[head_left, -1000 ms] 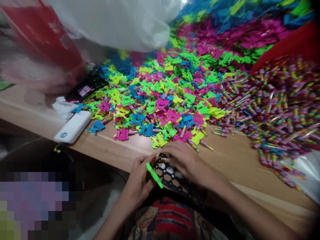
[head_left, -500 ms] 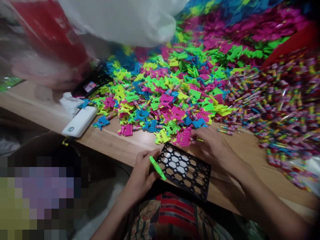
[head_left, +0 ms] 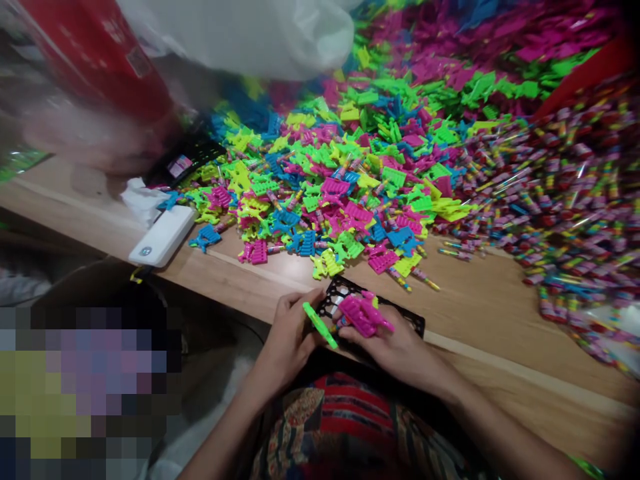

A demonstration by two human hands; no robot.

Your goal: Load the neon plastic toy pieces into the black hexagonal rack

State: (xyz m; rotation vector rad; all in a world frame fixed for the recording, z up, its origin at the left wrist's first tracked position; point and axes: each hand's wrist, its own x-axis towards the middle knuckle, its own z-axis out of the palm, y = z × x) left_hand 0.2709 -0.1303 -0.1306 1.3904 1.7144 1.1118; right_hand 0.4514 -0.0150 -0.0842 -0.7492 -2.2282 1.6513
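Note:
My left hand (head_left: 289, 339) is closed around a bright green plastic toy piece (head_left: 320, 325), seen edge-on. The same hand is at the left end of a black perforated tray (head_left: 331, 291), perhaps gripping it too. Over the tray is my right hand (head_left: 403, 350), pinching a pink ribbed plastic toy piece (head_left: 361, 316). Something small shows beside the right fingertips, too unclear to name. Much of the tray is covered by the right hand. Beyond the tray, the pile of pink, green, yellow and blue plastic pieces (head_left: 320, 193) spreads over the wooden table (head_left: 240, 280).
Small candy-like tubes (head_left: 575, 200) are heaped at the right. A white power bank (head_left: 164, 237) and crumpled tissue (head_left: 143, 200) lie near the left front edge. Behind them is another black tray (head_left: 197, 153); a red bag (head_left: 100, 60) and white bag (head_left: 240, 40) stand farther back.
My right hand has come from the front of the pile back over the tray with a pink piece. My left hand stays at the tray with the green piece.

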